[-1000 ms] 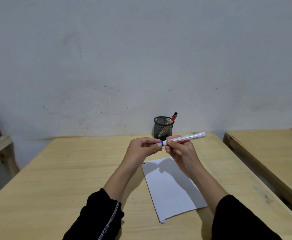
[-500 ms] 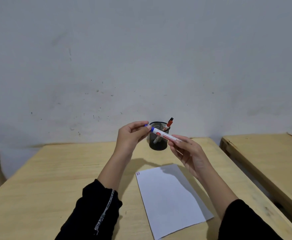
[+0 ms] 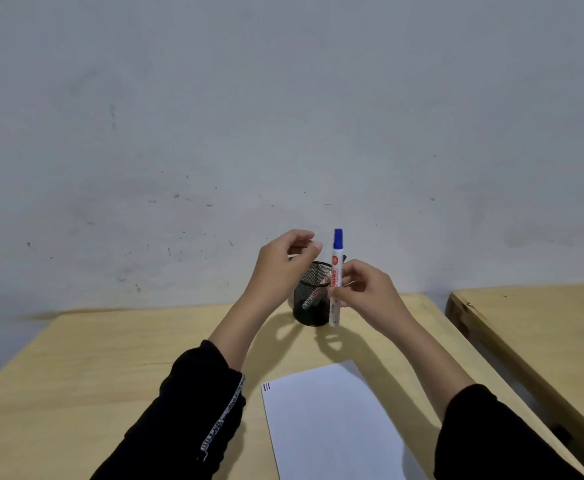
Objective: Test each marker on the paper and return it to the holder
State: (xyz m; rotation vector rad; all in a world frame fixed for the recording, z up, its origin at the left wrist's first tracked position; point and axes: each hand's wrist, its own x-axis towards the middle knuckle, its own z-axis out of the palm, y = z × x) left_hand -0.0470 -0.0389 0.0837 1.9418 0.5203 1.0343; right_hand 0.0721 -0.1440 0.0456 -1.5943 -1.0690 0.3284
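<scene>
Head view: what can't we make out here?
- Marker in the mesh holder: left hand and blue-capped marker cover its top; colour unreadable.
- Marks on the paper corner: too small to tell which colours.
- Paper's near edge: cut off by the frame bottom.
- Right hand grip: fingertips hidden behind the marker barrel.

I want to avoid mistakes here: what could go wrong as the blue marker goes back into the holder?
1. The right hand holds the blue-capped marker upright beside the mesh holder, not over its opening; lowered straight, it may miss the holder.
2. The holder looks light; a knock from either hand could tip it.
3. Another marker leans inside and may block the way.
</scene>
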